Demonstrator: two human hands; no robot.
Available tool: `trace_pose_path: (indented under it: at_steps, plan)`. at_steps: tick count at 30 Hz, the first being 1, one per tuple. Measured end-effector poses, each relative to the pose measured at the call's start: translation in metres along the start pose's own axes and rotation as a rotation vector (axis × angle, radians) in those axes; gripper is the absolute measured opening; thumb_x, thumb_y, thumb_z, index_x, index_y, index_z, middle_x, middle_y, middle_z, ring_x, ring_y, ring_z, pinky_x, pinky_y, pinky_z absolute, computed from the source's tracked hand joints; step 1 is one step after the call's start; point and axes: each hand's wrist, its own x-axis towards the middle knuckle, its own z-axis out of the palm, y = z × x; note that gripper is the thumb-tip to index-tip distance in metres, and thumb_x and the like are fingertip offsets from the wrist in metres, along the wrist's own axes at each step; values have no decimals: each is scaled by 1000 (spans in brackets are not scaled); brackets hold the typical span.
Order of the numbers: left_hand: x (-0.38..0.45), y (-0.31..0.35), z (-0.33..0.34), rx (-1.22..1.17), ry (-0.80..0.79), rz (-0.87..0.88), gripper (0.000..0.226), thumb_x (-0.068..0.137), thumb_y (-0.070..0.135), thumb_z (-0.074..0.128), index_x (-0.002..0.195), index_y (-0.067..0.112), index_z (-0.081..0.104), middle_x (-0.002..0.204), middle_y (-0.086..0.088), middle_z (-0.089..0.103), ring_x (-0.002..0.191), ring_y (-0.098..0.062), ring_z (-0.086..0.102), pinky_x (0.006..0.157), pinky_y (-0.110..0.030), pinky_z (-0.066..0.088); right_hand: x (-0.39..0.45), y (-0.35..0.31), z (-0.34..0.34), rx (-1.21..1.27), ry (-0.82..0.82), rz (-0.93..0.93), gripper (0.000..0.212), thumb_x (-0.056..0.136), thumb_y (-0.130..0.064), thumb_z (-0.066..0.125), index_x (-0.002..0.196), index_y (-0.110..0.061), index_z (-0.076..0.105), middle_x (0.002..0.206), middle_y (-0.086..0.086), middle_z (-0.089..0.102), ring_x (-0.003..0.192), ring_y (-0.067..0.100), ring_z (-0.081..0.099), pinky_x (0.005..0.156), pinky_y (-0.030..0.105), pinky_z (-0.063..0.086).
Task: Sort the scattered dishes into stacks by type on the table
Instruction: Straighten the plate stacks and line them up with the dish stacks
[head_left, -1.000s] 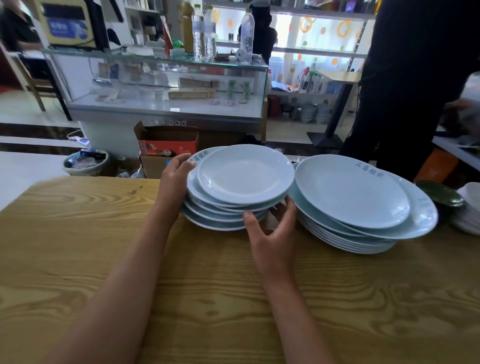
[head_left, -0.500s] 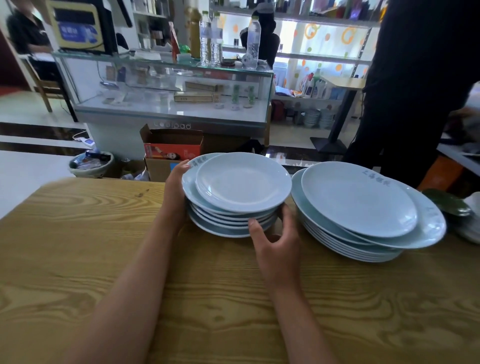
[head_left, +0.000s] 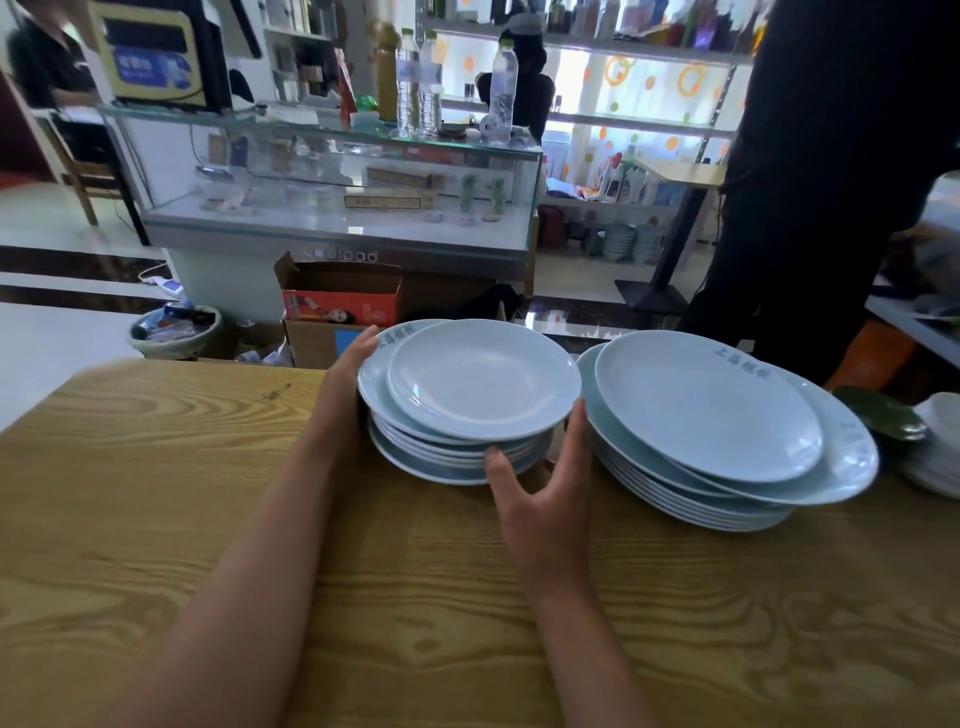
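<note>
A stack of small pale-blue plates (head_left: 483, 384) stands at the far middle of the wooden table (head_left: 156, 467), its plates slightly offset. My left hand (head_left: 345, 384) cups the stack's left side, fingertips on an upper rim. At the front right, my right hand (head_left: 545, 499) cups the stack, with the thumb on the front edge and the fingers up the right side. Just to the right, a taller stack of large pale-blue plates (head_left: 701, 410) sits with its top two plates shifted.
A dark green dish (head_left: 883, 415) and white dishes (head_left: 935, 457) lie at the table's right edge. A person in black (head_left: 831, 156) stands behind the large plates. Beyond the far edge are a cardboard box (head_left: 343, 306) and a glass counter (head_left: 337, 223).
My right hand has moved up from under the front edge, closer against the small stack's right side. The left hand stays on the left side. The small plates sit slightly more in line.
</note>
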Motion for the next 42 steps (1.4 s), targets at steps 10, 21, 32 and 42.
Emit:
trace_pose_path:
  at_steps: [10, 21, 32, 42]
  plan:
    - [2, -4, 4, 210, 29, 101, 35, 99, 31, 42, 112, 6, 63, 105, -17, 68, 93, -24, 67, 75, -37, 59, 0, 2, 0, -47, 13, -62, 73, 78, -47, 64, 142, -28, 34, 152, -12, 29, 140, 1, 24, 115, 30, 30]
    - [-1, -6, 9, -32, -12, -1, 41, 98, 29, 38, 136, 20, 51, 123, -8, 64, 112, -28, 62, 95, -44, 50, 2, 0, -2, 16, -28, 8, 115, 61, -56, 83, 151, -30, 17, 153, -9, 27, 141, 5, 25, 115, 35, 31]
    - [-1, -7, 5, 41, -66, -16, 39, 94, 28, 40, 128, 20, 57, 121, -9, 66, 109, -28, 64, 91, -43, 51, 4, 4, -2, -51, -179, 58, 148, 48, -47, 93, 152, -29, -11, 160, -15, -3, 146, 4, -2, 120, 30, 9]
    - [4, -8, 6, 41, 15, -42, 41, 84, 14, 43, 118, 23, 63, 116, -11, 66, 105, -30, 63, 84, -43, 54, 8, 5, -2, 16, -150, 103, 146, 43, -39, 96, 152, -32, 0, 154, -14, 23, 140, 4, 21, 115, 29, 23]
